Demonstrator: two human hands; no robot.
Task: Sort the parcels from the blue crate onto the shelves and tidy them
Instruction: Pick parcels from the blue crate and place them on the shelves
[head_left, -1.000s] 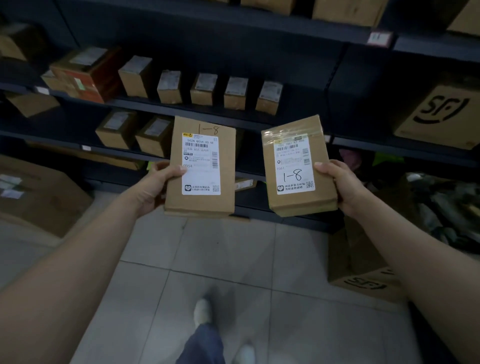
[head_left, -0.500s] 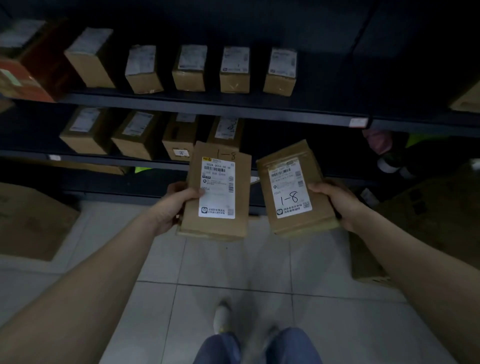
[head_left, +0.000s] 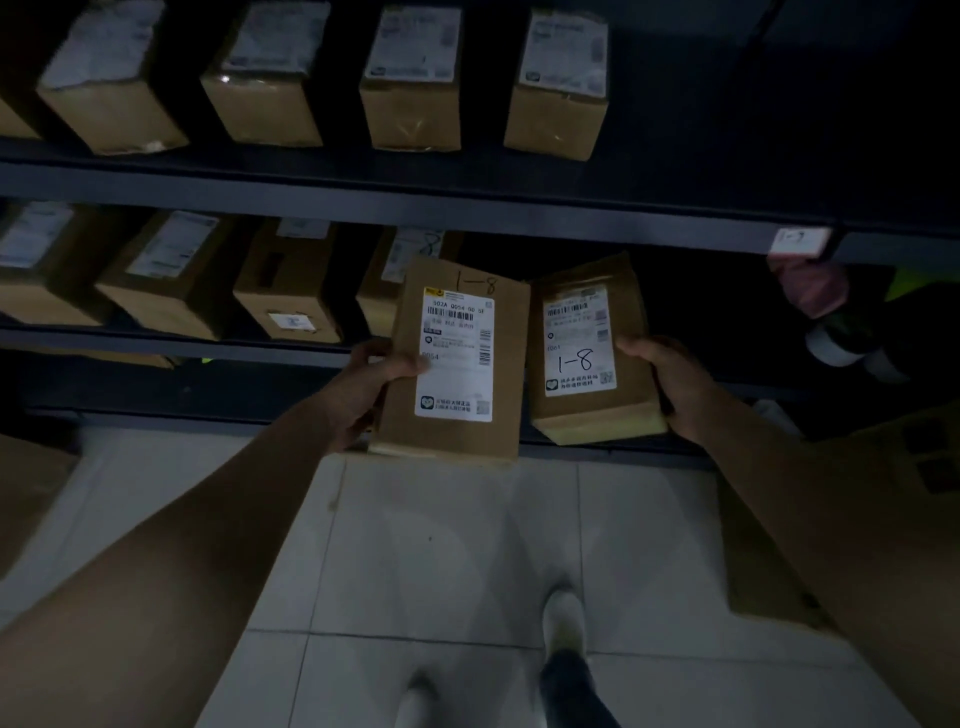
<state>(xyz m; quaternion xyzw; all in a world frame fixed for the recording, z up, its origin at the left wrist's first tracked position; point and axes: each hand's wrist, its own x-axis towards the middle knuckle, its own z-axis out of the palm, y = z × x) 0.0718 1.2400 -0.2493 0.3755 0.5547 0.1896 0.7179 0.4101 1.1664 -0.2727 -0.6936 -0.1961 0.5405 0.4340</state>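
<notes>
So the left hand (head_left: 363, 389) is gripping a flat brown cardboard parcel (head_left: 452, 364) by its left edge. The thumb lies across the front onto the white shipping label and the fingers are tucked behind. "1-8" is scribbled in marker on the bare cardboard above that label. The right hand (head_left: 670, 384) is wrapped round the right edge of a chunkier brown cardboard parcel (head_left: 587, 353), thumb on the front. This one has "1-8" written right on its white label. The two sit side by side, labels facing the camera, edges touching or as good as, can't quite tell. Both are up in the air in front of the dark metal shelving (head_left: 467, 208).

At 12 o'clock from the hands, the upper shelf carries a row of four small brown cardboard boxes (head_left: 410, 78), spaced apart, white labels on top. At 10 o'clock the shelf below has more brown boxes (head_left: 171, 275) lined up, the nearest partly hidden behind the left parcel. At 2 o'clock a small white tag (head_left: 800, 241) sits on the shelf edge, with something pink (head_left: 810, 286) just under it, too dark to say what. At 6 o'clock there are pale floor tiles (head_left: 441, 545) and a light shoe (head_left: 563, 618). A big cardboard carton (head_left: 753, 571) stands on the floor at 4 o'clock, and a second carton (head_left: 26, 493) at 8 o'clock.
</notes>
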